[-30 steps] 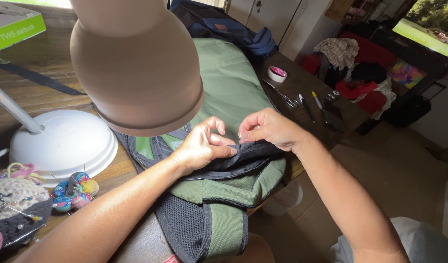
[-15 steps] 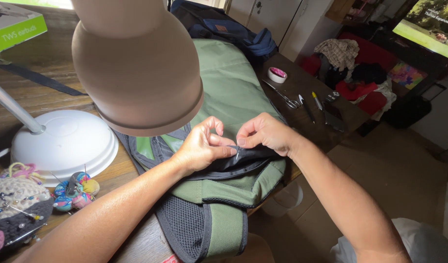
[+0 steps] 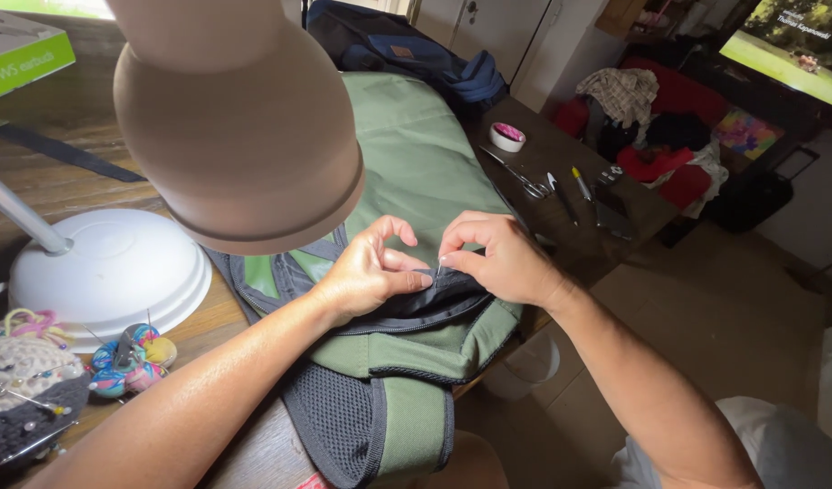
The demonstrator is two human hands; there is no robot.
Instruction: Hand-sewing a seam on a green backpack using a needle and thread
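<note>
Both hands meet over the dark zipper strip (image 3: 425,303) of a green backpack (image 3: 416,172) that lies flat on the wooden table (image 3: 63,186). The left hand (image 3: 366,272) pinches the strip, thumb pressed flat along its edge and fingers curled above. The right hand (image 3: 493,258) sits just beside it, thumb and forefinger closed narrowly on a thin needle (image 3: 439,268), whose tip touches the fabric right between the two hands.

Judging by this, the sewing on the strip is under way. The strip bulges loose from the green panel below the hands, so a good part of the seam seems left to do; no thread can be made out, so how many stitches are in cannot be told.

Past the right hand, further up the table, a small round tin with a pink top (image 3: 507,136) stands by itself; what it contains cannot be seen. Near it lie small scissors (image 3: 525,181) and a few pen-like tools (image 3: 581,183). To the outside of the left arm, by the white lamp base (image 3: 108,272), a crocheted pincushion (image 3: 22,389) carries several pins, and a smaller bright patchwork cushion (image 3: 131,358) holds a couple more. The backpack's own pockets show no contents; the mesh padding (image 3: 339,426) below the wrists faces up. The lampshade (image 3: 244,127) hangs close above the left hand.
</note>
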